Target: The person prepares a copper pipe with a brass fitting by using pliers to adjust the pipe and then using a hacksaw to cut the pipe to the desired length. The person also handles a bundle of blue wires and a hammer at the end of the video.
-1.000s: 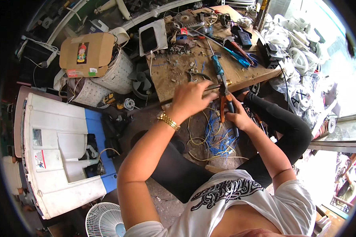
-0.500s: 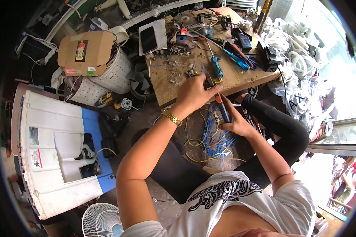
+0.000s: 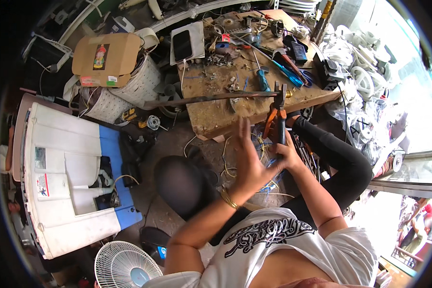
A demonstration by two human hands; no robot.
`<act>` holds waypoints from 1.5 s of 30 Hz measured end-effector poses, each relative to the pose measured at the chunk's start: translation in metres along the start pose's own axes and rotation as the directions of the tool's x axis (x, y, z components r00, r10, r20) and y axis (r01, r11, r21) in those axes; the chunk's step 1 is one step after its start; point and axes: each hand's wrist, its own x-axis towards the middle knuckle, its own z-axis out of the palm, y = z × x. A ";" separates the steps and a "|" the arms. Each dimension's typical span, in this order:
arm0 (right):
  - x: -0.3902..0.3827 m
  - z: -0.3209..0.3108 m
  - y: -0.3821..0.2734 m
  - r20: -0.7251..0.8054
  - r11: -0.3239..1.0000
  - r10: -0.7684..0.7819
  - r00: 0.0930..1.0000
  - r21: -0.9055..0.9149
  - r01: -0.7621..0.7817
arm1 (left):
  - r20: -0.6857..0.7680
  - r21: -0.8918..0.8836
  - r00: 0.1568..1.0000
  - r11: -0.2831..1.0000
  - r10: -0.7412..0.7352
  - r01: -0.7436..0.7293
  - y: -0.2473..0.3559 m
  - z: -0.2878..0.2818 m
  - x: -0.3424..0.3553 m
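Note:
My right hand (image 3: 289, 156) is closed round the handles of a pair of pliers (image 3: 281, 115) with orange and black grips, jaws pointing away from me. At the jaws lies a long, dark, rusty-looking rod (image 3: 211, 99), which stretches left above the front of the wooden workbench (image 3: 206, 117). Just right of the jaws shows a small brass-coloured piece (image 3: 288, 94). My left hand (image 3: 252, 165) is blurred, its fingers spread and holding nothing. Its thumb reaches close to my right hand; whether they touch, I cannot tell.
On the bench lie a teal-handled screwdriver (image 3: 262, 79), blue-handled scissors (image 3: 306, 77), a phone (image 3: 182, 46) and small metal scraps. Blue and yellow wires (image 3: 264, 185) cover floor below. A white fan (image 3: 125, 266) and a white-and-blue appliance casing (image 3: 57, 211) stand at left.
My left hand has drawn back toward me from the bench edge and opened. The long rod now shows at the pliers, which have turned more upright in my right hand.

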 end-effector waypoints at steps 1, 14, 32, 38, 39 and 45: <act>0.000 0.003 -0.001 0.017 1.000 -0.003 1.000 -0.001 0.003 | 0.106 -0.126 0.988 0.985 -0.109 0.122 -0.016 0.015 -0.021; -0.032 0.003 0.013 -0.012 0.995 0.065 0.998 0.077 -0.064 | 0.512 -0.462 0.838 0.761 -0.190 0.455 -0.048 0.051 -0.053; 0.080 -0.012 0.059 -0.201 0.826 0.217 0.955 -0.483 -0.290 | 0.525 -0.596 0.799 0.543 -0.294 0.592 -0.095 0.116 -0.069; 0.075 0.014 0.050 -0.197 0.662 0.069 0.978 -0.724 -0.193 | 0.413 -0.615 0.761 0.463 -0.500 0.638 -0.106 0.125 -0.080; 0.077 0.006 0.053 -0.209 0.648 0.077 0.975 -0.733 -0.208 | 0.426 -0.614 0.753 0.450 -0.502 0.648 -0.101 0.127 -0.077; 0.083 0.001 0.061 -0.222 0.608 0.092 0.971 -0.759 -0.232 | 0.420 -0.605 0.748 0.455 -0.514 0.653 -0.107 0.130 -0.082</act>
